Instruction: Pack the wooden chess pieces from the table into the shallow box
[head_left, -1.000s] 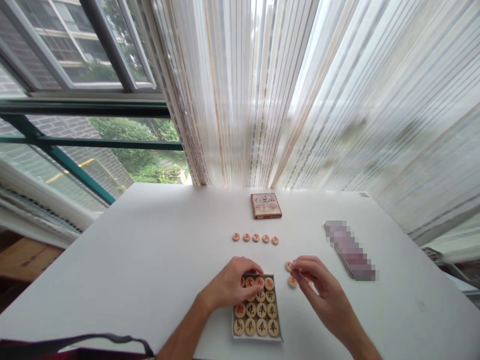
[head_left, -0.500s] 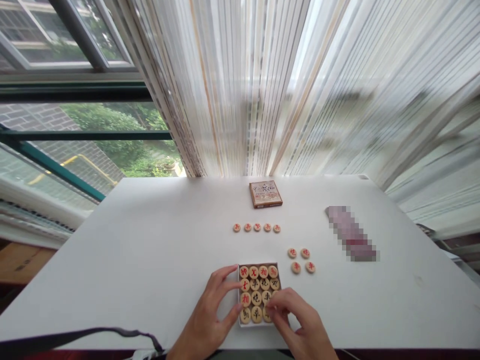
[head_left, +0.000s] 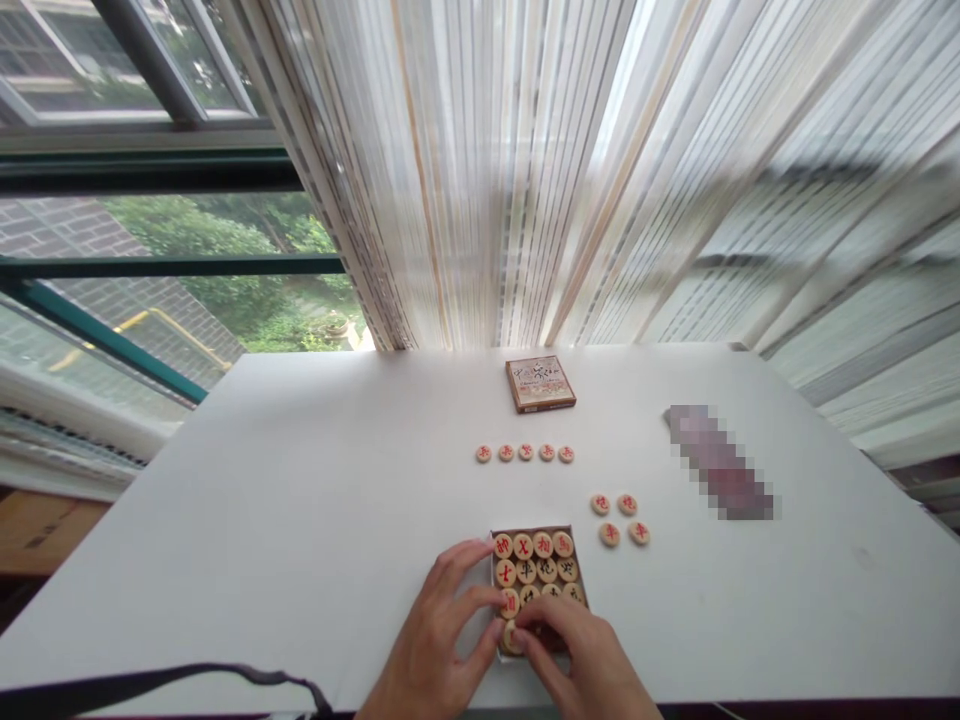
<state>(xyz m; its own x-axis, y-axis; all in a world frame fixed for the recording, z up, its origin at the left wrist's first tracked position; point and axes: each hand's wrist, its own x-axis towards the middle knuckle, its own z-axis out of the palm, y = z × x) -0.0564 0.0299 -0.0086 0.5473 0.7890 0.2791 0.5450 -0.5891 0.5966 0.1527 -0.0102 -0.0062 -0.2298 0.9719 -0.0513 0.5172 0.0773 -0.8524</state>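
A shallow open box (head_left: pixel 493 570) near the table's front edge holds rows of round wooden Chinese chess pieces, with red and black characters. My left hand (head_left: pixel 442 635) has its fingers spread, their tips against the box's left side and the pieces there. Over the front row is my right hand (head_left: pixel 589 650), thumb and forefinger pinched on a chess piece (head_left: pixel 511 634) in the front left corner. Brown box floor shows beneath this hand. Whether more pieces are under its curled fingers is hidden.
Behind the box, several red-marked pieces (head_left: pixel 526 452) lie in a row. Several more red pieces (head_left: pixel 609 534) sit to the right. A flat box lid (head_left: pixel 541 384) lies at the back, and a blurred-out object (head_left: pixel 720 462) at right. Curtains (head_left: pixel 480 180) hang behind the table.
My right hand has moved left along the front row, from its right part to the left corner piece. Brown floor now shows in that row. The view has shifted slightly.
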